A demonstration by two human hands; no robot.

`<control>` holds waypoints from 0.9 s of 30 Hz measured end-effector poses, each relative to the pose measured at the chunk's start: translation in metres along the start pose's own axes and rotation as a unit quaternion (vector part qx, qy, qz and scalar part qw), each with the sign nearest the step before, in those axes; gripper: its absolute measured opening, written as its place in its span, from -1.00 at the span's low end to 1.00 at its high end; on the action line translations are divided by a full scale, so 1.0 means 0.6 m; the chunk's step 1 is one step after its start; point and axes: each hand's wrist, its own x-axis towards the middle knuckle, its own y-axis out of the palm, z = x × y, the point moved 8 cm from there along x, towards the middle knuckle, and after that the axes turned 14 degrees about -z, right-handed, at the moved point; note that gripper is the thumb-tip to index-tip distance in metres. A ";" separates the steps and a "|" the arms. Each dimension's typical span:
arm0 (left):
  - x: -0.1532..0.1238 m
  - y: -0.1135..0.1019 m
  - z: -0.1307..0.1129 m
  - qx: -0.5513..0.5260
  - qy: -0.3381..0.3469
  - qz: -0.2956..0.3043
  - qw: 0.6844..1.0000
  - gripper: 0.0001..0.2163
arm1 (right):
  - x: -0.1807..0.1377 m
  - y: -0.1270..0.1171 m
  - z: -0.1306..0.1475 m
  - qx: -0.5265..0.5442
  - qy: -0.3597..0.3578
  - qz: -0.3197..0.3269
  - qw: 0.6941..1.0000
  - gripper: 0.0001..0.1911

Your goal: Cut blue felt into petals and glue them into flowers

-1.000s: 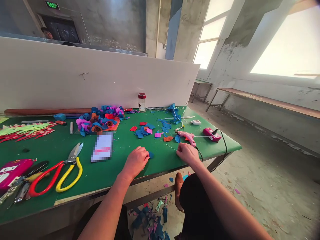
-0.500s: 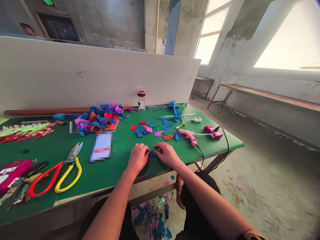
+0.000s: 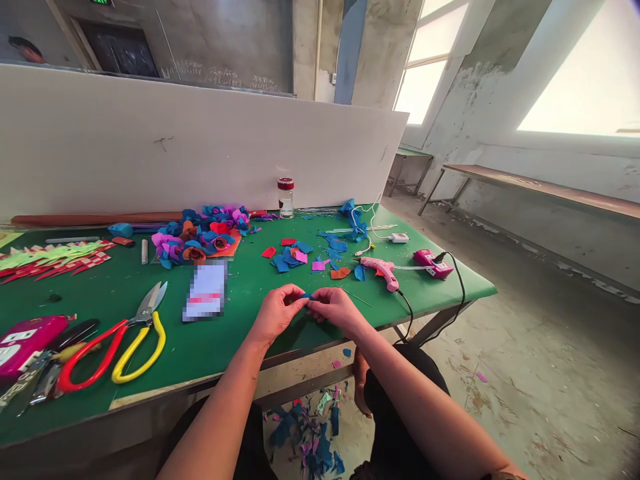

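Observation:
Between my fingertips is a small blue paper petal [image 3: 307,296], mostly covered by the fingers. My left hand [image 3: 281,310] pinches it from the left, and my right hand [image 3: 334,308] grips its other side. Both hands are close together just above the green table [image 3: 200,353], near its front edge. Beyond them lies a loose group of cut petals, blue [image 3: 281,262], red [image 3: 269,253] and pink [image 3: 319,265]. To the right of my right hand rests a pink glue gun [image 3: 382,271] with a glue stick in its back.
Finished paper flowers [image 3: 200,233] are heaped at the back left. Large scissors [image 3: 140,327] with red and yellow handles lie at left. A lidded glass jar [image 3: 286,199] stands by the white board [image 3: 215,147]. A black cord [image 3: 459,287] hangs off a pink power block [image 3: 433,264].
Both hands have come together and lifted slightly, and the blue petal that lay low between them is now pinched by both. The view has shifted a little.

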 end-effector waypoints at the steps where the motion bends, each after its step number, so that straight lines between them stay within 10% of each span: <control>1: 0.001 -0.006 -0.001 -0.006 0.001 -0.021 1.000 -0.78 | 0.000 0.001 -0.002 0.005 0.009 -0.003 1.000 -0.85; 11: 0.007 -0.021 -0.002 0.033 0.006 -0.070 0.997 -0.82 | -0.018 0.004 0.013 -0.065 -0.040 0.031 0.997 -0.73; 15: 0.006 -0.017 -0.002 0.112 0.011 -0.043 0.993 -0.84 | 0.008 -0.117 0.068 -0.189 -0.169 -0.092 0.963 -0.67; 19: 0.002 -0.008 0.003 0.149 0.015 -0.023 0.988 -0.86 | 0.046 -0.295 0.097 -0.430 -0.140 -0.304 0.839 -0.70; 27: 0.004 0.000 0.004 0.170 0.031 -0.017 0.985 -0.86 | 0.076 -0.369 0.040 -0.512 -0.051 -0.258 0.818 -0.75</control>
